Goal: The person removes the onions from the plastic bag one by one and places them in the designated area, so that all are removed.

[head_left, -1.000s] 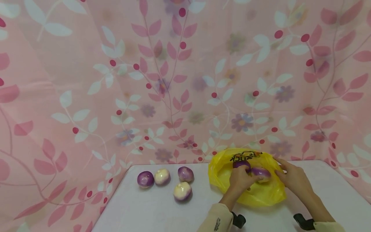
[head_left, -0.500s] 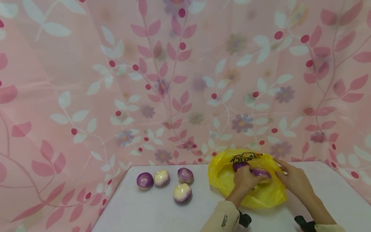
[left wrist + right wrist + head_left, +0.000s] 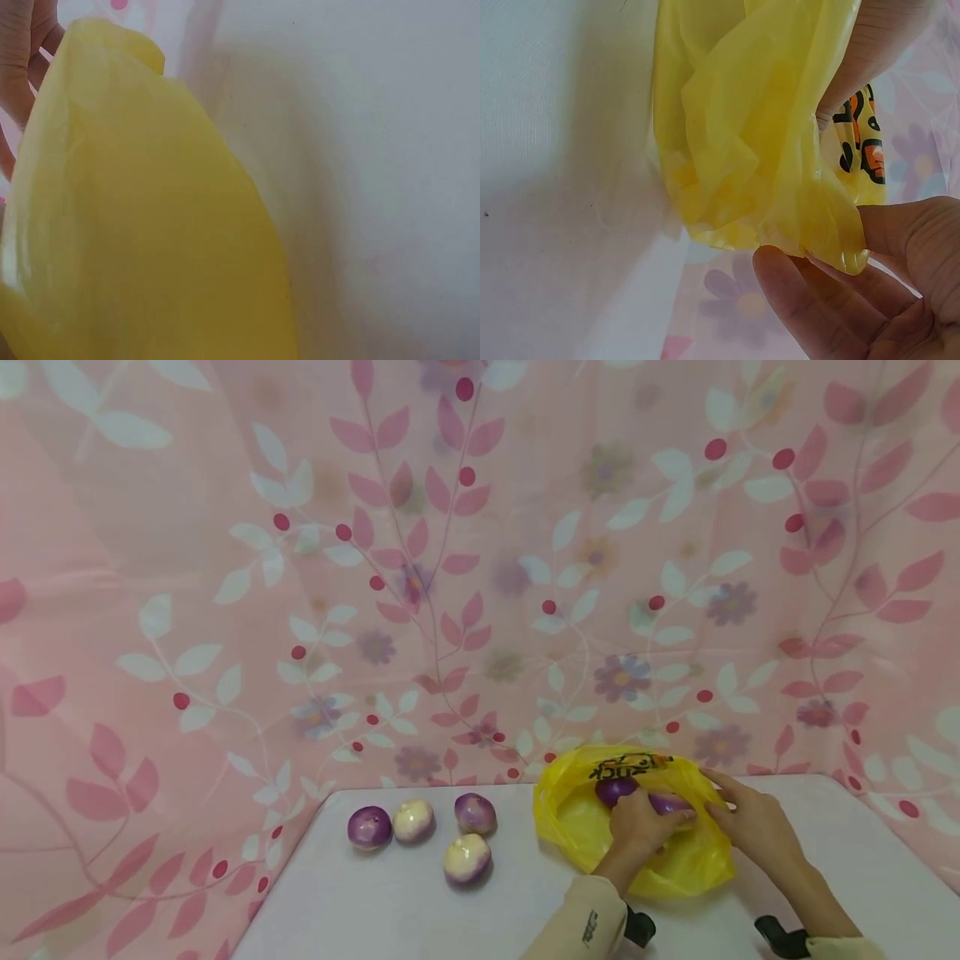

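A yellow plastic bag (image 3: pixel 570 827) with dark print lies on the table, its mouth facing me in the head view. Two purple-and-white turnips show inside it: one turnip (image 3: pixel 617 791) at the back left, another turnip (image 3: pixel 670 804) further right. My left hand (image 3: pixel 637 831) reaches into the mouth and grips the right-hand turnip, thumb across its front and fingers behind it. With thumb and fingers, my right hand (image 3: pixel 757 822) pinches the bag's right rim. The right wrist view shows those fingers (image 3: pixel 787 285) at the edge of the film. In the left wrist view, bag film (image 3: pixel 150 210) covers much of the picture.
Several turnips lie loose on the white table (image 3: pixel 360 910) left of the bag: a purple turnip (image 3: pixel 370 827), a pale turnip (image 3: pixel 413 821) beside it, and a mottled turnip (image 3: pixel 476 813) behind a white-topped one (image 3: pixel 467 859). A floral curtain (image 3: pixel 480 568) hangs behind the table.
My left hand has shifted a little to the right inside the bag, closer over the right-hand turnip. The right hand keeps its hold on the rim. The head view has moved slightly.
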Demonstrator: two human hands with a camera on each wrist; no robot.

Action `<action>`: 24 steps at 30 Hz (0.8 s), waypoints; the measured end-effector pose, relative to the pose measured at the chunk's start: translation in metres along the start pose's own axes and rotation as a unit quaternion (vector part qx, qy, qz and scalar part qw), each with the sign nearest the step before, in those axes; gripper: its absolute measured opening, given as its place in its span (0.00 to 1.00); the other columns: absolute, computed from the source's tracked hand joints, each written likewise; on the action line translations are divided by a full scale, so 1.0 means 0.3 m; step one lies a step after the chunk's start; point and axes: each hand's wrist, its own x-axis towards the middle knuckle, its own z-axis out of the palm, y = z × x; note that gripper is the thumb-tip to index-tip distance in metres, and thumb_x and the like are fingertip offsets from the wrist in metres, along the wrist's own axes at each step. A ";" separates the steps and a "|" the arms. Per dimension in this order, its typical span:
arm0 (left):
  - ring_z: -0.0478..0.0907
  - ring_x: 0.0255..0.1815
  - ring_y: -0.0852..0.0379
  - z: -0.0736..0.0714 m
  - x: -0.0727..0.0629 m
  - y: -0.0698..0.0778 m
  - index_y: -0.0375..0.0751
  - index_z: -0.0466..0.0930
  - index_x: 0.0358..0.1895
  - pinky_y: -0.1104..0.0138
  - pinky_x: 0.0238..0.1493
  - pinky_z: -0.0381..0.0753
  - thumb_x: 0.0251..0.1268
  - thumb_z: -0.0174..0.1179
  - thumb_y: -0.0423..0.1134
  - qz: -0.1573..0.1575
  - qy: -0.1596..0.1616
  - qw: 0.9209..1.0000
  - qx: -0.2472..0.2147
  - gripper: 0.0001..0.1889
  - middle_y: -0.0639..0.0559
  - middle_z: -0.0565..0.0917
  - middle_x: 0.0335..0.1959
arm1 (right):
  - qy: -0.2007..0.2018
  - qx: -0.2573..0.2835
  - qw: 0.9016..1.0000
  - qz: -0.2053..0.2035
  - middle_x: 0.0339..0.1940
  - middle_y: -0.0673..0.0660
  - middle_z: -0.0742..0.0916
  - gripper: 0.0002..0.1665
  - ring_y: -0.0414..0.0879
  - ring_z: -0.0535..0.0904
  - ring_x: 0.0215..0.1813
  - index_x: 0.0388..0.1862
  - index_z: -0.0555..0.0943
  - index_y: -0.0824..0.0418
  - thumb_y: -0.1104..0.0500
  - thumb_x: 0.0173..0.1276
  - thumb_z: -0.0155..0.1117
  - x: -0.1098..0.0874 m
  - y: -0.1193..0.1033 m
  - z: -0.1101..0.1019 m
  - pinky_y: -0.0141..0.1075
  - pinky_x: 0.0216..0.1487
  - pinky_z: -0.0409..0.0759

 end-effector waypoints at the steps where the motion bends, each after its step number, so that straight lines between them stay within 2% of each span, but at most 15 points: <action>1: 0.71 0.08 0.58 0.001 -0.001 -0.001 0.49 0.77 0.45 0.69 0.11 0.72 0.44 0.76 0.62 -0.002 0.001 1.000 -0.005 0.30 0.57 0.75 0.21 | 0.001 -0.001 1.000 0.000 0.49 0.75 0.83 0.32 0.43 0.78 0.21 0.69 0.69 0.65 0.62 0.67 0.65 0.000 0.000 0.001 0.34 0.19 0.75; 5: 0.71 0.09 0.59 0.001 -0.006 0.000 0.50 0.77 0.49 0.69 0.12 0.73 0.44 0.76 0.60 -0.002 -0.004 1.000 -0.023 0.31 0.57 0.77 0.25 | 0.005 -0.004 1.000 0.001 0.48 0.76 0.83 0.32 0.44 0.78 0.22 0.69 0.69 0.65 0.62 0.67 0.65 0.000 -0.001 0.001 0.34 0.19 0.74; 9: 0.72 0.10 0.60 -0.004 -0.011 0.003 0.49 0.77 0.48 0.70 0.13 0.73 0.44 0.77 0.58 -0.002 -0.017 0.999 -0.028 0.30 0.58 0.75 0.23 | 0.000 0.002 1.000 0.003 0.49 0.76 0.83 0.32 0.43 0.76 0.21 0.70 0.69 0.66 0.62 0.68 0.65 -0.002 -0.005 0.002 0.34 0.19 0.74; 15: 0.72 0.09 0.59 -0.024 -0.018 0.007 0.48 0.79 0.43 0.70 0.13 0.73 0.45 0.77 0.58 0.006 -0.027 1.000 -0.008 0.26 0.57 0.74 0.16 | -0.004 0.011 1.000 -0.002 0.50 0.77 0.82 0.33 0.43 0.79 0.21 0.70 0.68 0.67 0.61 0.68 0.64 -0.005 -0.005 -0.006 0.33 0.20 0.77; 19: 0.72 0.08 0.60 -0.048 -0.019 0.009 0.51 0.81 0.36 0.70 0.12 0.73 0.44 0.77 0.59 0.020 -0.018 1.000 0.014 0.21 0.58 0.74 0.13 | -0.005 0.013 1.000 -0.002 0.50 0.77 0.82 0.33 0.42 0.80 0.22 0.70 0.67 0.67 0.62 0.68 0.63 -0.007 -0.004 -0.006 0.33 0.20 0.77; 22: 0.72 0.09 0.60 -0.069 -0.022 0.009 0.53 0.81 0.36 0.71 0.13 0.73 0.44 0.78 0.58 0.018 -0.016 1.000 0.010 0.21 0.59 0.75 0.16 | -0.008 0.014 1.000 0.001 0.51 0.77 0.82 0.33 0.43 0.81 0.23 0.70 0.67 0.67 0.62 0.68 0.63 -0.005 -0.004 -0.006 0.33 0.21 0.78; 24: 0.72 0.11 0.60 -0.085 -0.026 0.008 0.51 0.81 0.40 0.71 0.15 0.74 0.44 0.78 0.57 0.014 -0.017 1.000 0.009 0.23 0.58 0.75 0.19 | -0.012 0.017 1.000 0.002 0.51 0.77 0.81 0.34 0.45 0.82 0.24 0.71 0.67 0.67 0.62 0.68 0.63 -0.004 -0.004 -0.007 0.33 0.21 0.78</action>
